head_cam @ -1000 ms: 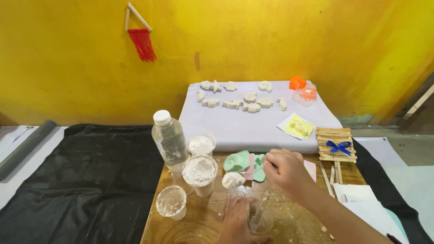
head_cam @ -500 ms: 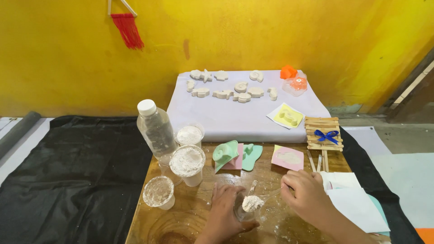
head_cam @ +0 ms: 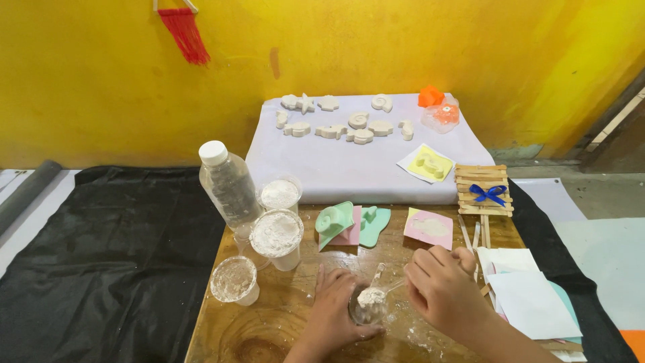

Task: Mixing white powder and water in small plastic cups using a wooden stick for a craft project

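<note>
My left hand [head_cam: 330,310] wraps around a small clear plastic cup [head_cam: 367,306] with white powder in it, on the wooden board [head_cam: 269,333]. My right hand [head_cam: 440,286] is closed on a clear plastic spoon [head_cam: 384,286] that reaches into that cup. Just left of my hands stand three clear cups of white powder: one at the front [head_cam: 234,279], a fuller one [head_cam: 277,236] behind it and a third [head_cam: 279,193] farther back. A clear plastic bottle with a white cap [head_cam: 227,185] stands beside them.
Green moulds [head_cam: 344,222] and a pink mould [head_cam: 428,227] lie behind my hands. A stick raft with a blue bow [head_cam: 482,190] and loose papers [head_cam: 527,296] sit to the right. White plaster shapes [head_cam: 346,122] lie on a pale sheet [head_cam: 349,171]. Black plastic [head_cam: 101,269] covers the floor left.
The view has shifted down and nearer. My right hand came back from the moulds to the cup in my left hand, and powder now sits in that cup.
</note>
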